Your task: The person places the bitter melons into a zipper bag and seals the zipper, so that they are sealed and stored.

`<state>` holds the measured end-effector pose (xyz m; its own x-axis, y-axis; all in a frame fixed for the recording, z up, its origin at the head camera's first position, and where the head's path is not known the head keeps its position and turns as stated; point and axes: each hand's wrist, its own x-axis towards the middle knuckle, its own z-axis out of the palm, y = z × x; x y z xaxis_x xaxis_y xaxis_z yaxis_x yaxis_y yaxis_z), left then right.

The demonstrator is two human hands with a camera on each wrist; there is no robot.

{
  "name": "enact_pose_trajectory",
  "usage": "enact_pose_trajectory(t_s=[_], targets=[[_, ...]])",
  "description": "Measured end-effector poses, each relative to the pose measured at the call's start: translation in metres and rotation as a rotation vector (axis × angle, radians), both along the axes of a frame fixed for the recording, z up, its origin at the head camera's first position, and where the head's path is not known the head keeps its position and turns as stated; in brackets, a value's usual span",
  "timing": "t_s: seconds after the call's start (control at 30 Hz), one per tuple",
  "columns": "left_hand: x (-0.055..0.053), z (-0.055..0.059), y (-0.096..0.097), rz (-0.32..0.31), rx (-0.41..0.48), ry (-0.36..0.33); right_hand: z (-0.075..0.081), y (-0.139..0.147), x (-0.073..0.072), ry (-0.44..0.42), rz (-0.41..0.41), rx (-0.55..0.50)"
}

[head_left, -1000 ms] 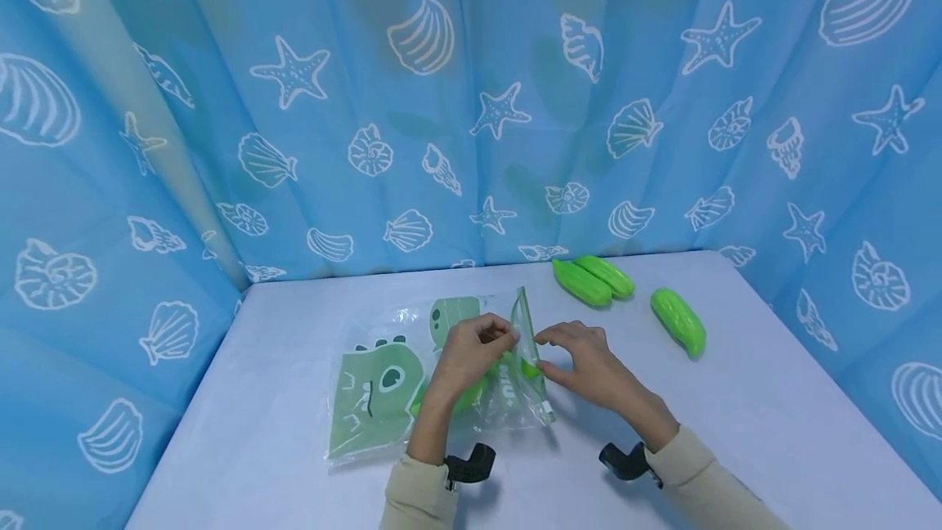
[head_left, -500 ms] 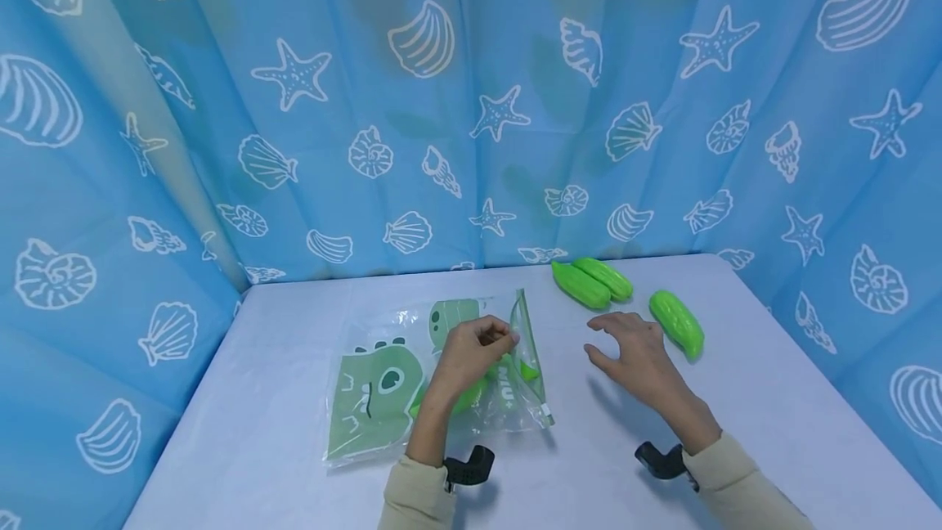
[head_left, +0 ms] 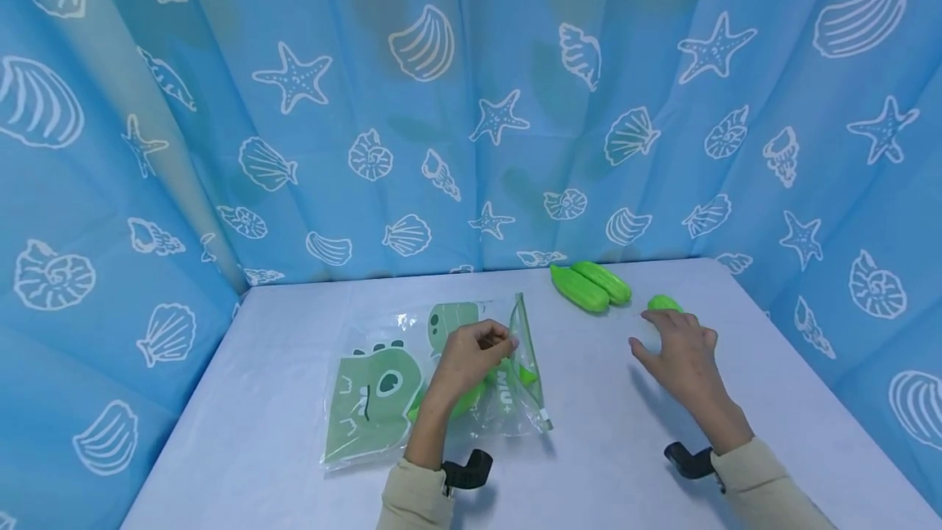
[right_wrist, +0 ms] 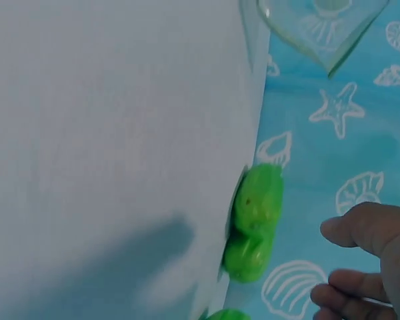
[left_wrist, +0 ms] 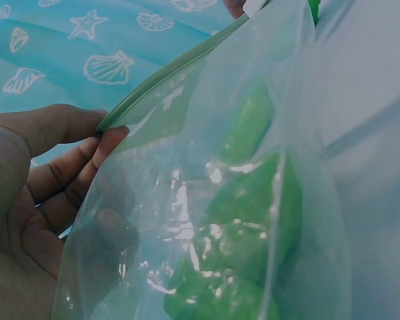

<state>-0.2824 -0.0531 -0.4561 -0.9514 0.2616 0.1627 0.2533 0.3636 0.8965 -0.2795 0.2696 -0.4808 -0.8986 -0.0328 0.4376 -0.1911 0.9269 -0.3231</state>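
In the head view my left hand [head_left: 467,354] pinches the open end of a clear zip bag [head_left: 368,411] with a green dinosaur print. The left wrist view shows thumb and fingertips gripping the green zip strip [left_wrist: 167,80], with bright green toy cucumbers [left_wrist: 253,220] inside the clear plastic. To the right, my right hand [head_left: 684,358] is held with fingers spread and thumb apart, nothing between them. It overlaps a lone toy cucumber [head_left: 665,303], most of which is hidden behind the hand.
Two more toy cucumbers [head_left: 580,290] lie side by side at the table's back edge. A white slider [head_left: 545,415] sits at the bag's near corner. A blue shell-print curtain [head_left: 486,145] stands behind and beside the white table [head_left: 243,399].
My right hand has left the bag's mouth and moved right to the lone toy cucumber. The left hand has stayed at the bag, still pinching its edge.
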Motion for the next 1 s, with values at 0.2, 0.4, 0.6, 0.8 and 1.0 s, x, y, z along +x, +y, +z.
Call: enact_pose_trajectory(t_s=[0.2, 0.4, 0.6, 0.8, 1.0], targets=[[-0.002, -0.001, -0.001, -0.004, 0.006, 0.011, -0.001, 0.015, -0.004, -0.023, -0.079, 0.014], [-0.002, -0.002, -0.001, -0.004, 0.003, 0.002, -0.005, 0.024, -0.006, -0.089, -0.121, 0.014], [-0.003, -0.004, -0.001, 0.0, -0.004, -0.003, -0.01, 0.027, -0.007, -0.152, -0.147, 0.024], [-0.003, -0.004, -0.001, 0.001, -0.002, 0.001, -0.013, 0.03, -0.009, -0.13, -0.151, 0.019], [-0.002, -0.007, 0.0, -0.005, 0.005, 0.004, -0.02, 0.039, -0.009, -0.103, -0.169, 0.012]])
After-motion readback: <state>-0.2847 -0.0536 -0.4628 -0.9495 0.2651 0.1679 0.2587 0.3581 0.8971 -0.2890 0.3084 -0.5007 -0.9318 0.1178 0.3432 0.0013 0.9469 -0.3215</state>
